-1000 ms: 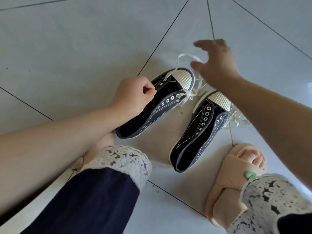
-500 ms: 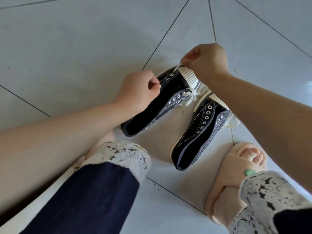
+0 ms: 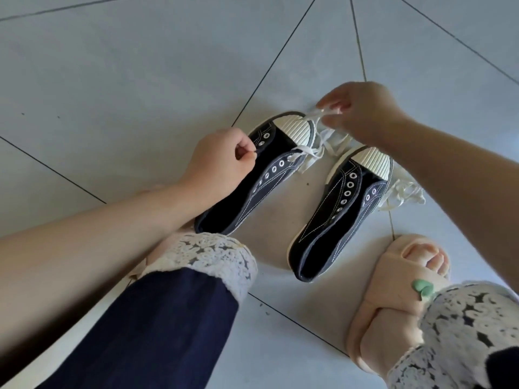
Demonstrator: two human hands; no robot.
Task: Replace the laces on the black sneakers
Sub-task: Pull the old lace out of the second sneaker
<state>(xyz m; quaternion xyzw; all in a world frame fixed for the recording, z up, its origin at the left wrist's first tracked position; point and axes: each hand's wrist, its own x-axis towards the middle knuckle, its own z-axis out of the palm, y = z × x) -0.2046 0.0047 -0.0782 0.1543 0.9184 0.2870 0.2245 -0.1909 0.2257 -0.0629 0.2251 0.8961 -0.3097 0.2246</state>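
Two black sneakers with ribbed white toe caps lie on the tiled floor, toes pointing away. My left hand (image 3: 217, 161) pinches the eyelet flap of the left sneaker (image 3: 269, 169). My right hand (image 3: 362, 110) hovers beyond that shoe's toe and pinches a white lace (image 3: 314, 120) that runs back to the front eyelets. More white lace lies bunched between the toes. The right sneaker (image 3: 345, 209) has empty eyelets, and another loose white lace (image 3: 404, 195) lies by its right side.
My knees in dark trousers with white lace cuffs (image 3: 207, 256) fill the lower view. A beige slipper (image 3: 393, 299) with a green charm is on my right foot, close to the right sneaker's heel. Pale floor tiles (image 3: 140, 66) stretch all round.
My right hand moved from open above the toe to closed at the left sneaker's toe, then drew the white lace away to the right. My left hand kept its grip on the flap.
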